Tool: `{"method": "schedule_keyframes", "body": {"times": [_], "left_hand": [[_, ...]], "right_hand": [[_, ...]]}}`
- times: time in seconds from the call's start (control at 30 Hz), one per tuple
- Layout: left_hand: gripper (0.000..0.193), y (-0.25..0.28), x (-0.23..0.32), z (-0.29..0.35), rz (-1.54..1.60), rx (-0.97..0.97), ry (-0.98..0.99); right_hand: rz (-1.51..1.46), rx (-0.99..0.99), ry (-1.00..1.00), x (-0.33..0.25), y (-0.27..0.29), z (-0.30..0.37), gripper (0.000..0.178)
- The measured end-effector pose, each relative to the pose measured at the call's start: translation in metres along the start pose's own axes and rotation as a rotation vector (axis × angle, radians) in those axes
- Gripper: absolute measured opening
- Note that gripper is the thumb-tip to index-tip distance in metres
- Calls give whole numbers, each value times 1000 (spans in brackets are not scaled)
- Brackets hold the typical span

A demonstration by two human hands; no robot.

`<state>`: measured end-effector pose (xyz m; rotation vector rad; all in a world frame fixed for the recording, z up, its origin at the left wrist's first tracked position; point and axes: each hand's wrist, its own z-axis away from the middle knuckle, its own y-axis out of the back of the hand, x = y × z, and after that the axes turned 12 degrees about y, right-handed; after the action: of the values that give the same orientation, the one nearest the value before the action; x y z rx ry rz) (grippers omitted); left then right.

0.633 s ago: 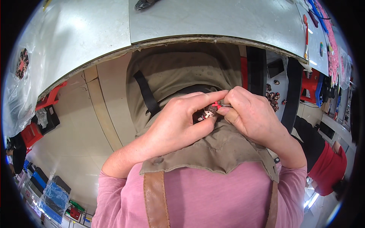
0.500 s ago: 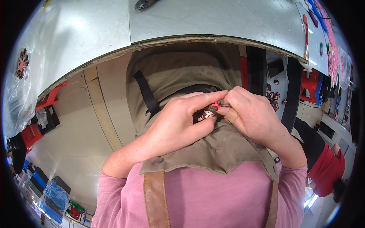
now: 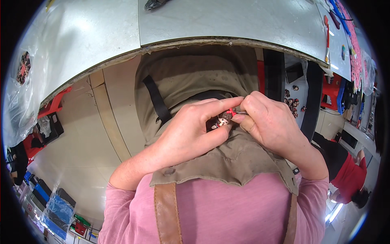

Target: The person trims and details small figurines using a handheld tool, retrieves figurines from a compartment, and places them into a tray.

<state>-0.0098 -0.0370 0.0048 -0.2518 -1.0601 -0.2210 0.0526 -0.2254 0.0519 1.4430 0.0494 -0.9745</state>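
Note:
My left hand [image 3: 191, 130] pinches a small brown figurine [image 3: 223, 119] with a white face patch and a red bit on top, holding it over my lap. My right hand [image 3: 270, 122] presses against it from the right, its thumb and fingers shut on a thin metal tool [image 3: 240, 112] whose tip meets the red part. Both hands touch each other above my olive-green apron [image 3: 195, 81]. Most of the figurine is hidden by my fingers.
A grey metal worktable [image 3: 227, 20] curves across the top, with red-handled tools [image 3: 327, 32] and pink items at its right end. More small figurines [image 3: 293, 101] lie on the floor to the right. Plastic bags [image 3: 20, 101] and red crates sit at the left. Another person in red [image 3: 349, 179] is at lower right.

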Motion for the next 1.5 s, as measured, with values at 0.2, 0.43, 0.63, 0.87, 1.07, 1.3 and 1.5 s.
{"method": "schedule_keyframes", "body": {"times": [0.2, 0.43, 0.63, 0.87, 1.07, 1.3, 1.5], "left_hand": [[47, 0, -1, 0, 1, -5, -16], [48, 1, -2, 0, 29, -13, 1], [49, 0, -2, 0, 44, -22, 9], [49, 0, -3, 0, 37, -32, 15], [48, 1, -5, 0, 57, -25, 6], [48, 1, -3, -1, 45, -35, 13], [47, 1, -3, 1, 57, -38, 33]], "right_hand": [[-1, -37, 7, 1, 2, 0, 24], [24, -60, -2, -1, 2, -1, 23], [-5, -2, 6, -1, 1, 0, 23], [44, -65, 5, -1, 2, 0, 23], [36, -18, 21, -1, 0, 0, 23], [29, 1, 10, -1, -1, 0, 24], [49, -58, 15, -1, 0, 1, 24]]}}
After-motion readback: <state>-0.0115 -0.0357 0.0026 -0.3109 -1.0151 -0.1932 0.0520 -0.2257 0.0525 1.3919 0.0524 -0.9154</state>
